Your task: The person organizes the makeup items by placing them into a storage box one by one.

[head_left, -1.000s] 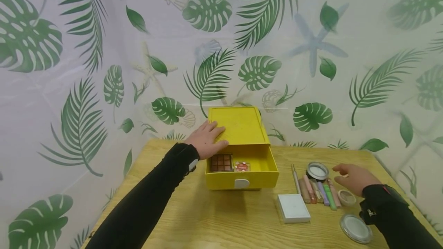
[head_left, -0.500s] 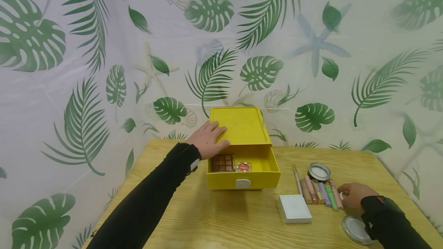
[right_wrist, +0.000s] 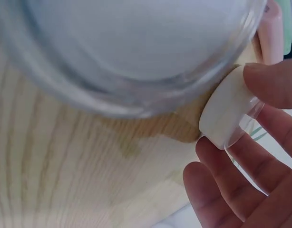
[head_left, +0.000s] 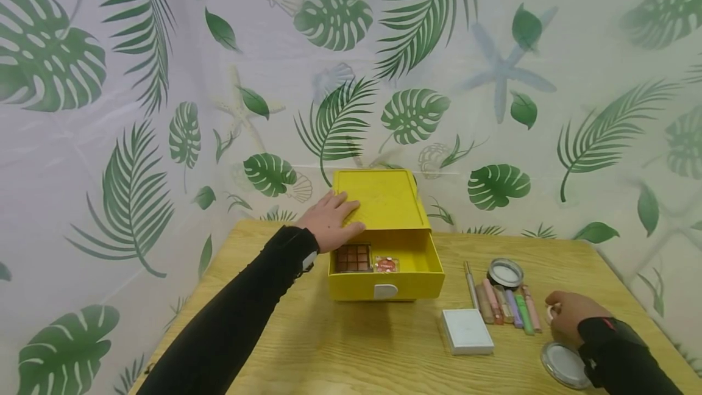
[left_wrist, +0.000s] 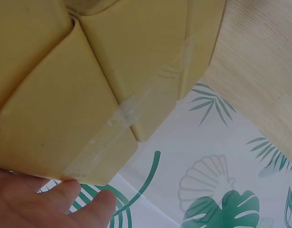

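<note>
My left hand (head_left: 328, 221) rests with spread fingers on the top left edge of a yellow drawer box (head_left: 378, 200). The box's drawer (head_left: 408, 286) is pulled out. Inside it are a brown eyeshadow palette (head_left: 353, 258) and a small red-and-clear case (head_left: 386, 264). At the right, my right hand (head_left: 576, 316) pinches a small round white compact (right_wrist: 224, 109) with a clear rim between thumb and fingers. It is just above or on the table; I cannot tell which. Close by lies a larger round clear-lidded case (head_left: 565, 364).
Several lipstick-like tubes (head_left: 507, 306) lie side by side left of my right hand, with a slim pencil (head_left: 470, 284) beside them. Behind them is a black-rimmed round case (head_left: 505, 273). A white square box (head_left: 467, 331) sits on the wooden table (head_left: 307, 346). A leaf-print sheet (head_left: 351, 60) hangs behind.
My right hand has come down onto the small round compact, taken hold of it and shifted it slightly right, away from the tubes. The left hand has stayed on the yellow box.
</note>
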Demonstrator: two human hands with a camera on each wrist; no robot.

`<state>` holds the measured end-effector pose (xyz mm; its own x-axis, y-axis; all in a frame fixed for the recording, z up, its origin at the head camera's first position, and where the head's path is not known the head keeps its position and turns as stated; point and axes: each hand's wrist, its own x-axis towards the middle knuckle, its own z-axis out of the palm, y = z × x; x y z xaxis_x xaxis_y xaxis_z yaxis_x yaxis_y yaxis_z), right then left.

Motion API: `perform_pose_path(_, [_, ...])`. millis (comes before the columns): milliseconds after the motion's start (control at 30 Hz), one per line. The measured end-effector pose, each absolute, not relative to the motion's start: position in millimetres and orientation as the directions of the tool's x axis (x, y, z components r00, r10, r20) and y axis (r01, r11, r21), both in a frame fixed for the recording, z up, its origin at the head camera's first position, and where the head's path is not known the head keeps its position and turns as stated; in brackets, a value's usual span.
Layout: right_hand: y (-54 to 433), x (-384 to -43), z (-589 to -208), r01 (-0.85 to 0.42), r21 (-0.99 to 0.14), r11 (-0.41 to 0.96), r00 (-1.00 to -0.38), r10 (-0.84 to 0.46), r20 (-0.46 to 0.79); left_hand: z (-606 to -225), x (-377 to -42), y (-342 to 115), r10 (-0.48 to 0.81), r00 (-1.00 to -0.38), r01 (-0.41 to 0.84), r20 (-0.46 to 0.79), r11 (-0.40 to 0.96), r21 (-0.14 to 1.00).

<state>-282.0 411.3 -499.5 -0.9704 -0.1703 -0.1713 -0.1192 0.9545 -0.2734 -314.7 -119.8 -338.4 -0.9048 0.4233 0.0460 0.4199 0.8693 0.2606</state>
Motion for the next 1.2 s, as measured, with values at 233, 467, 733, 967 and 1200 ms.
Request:
perform_pose_path(233, [407.9,-283.0,-487.5,-0.124,-0.268,0.955,-0.977,-0.165,-0.137,-337.8,-314.0,-119.6,0.42,-0.906,0.417,0.046,0.873,0.253])
perform_pose_path(467, [385.8,-287.5,-467.1,-0.148,-0.28,0.948,-0.979,-0.181,-0.096,-337.6,-314.4,-118.9,0.413,-0.909,0.412,0.048,0.876,0.252])
perform_pose_path(733, [336.7,-276.9,-426.2,-0.244,-0.407,0.88,-0.967,-0.252,0.035,-336.4,-313.5,-119.3,0.425,-0.904,0.421,0.045,0.869,0.26])
perform_pose_path(967, [290.9,-266.2,-379.6,-0.374,-0.401,0.836,-0.928,-0.331,0.173,-336.1,-313.0,-118.5,0.417,-0.908,0.415,0.048,0.872,0.261])
perform_pose_path(1200, [246.8,-257.8,-342.7,-0.491,-0.326,0.808,-0.866,-0.412,0.282,-338.0,-313.7,-118.4,0.419,-0.907,0.416,0.045,0.871,0.261])
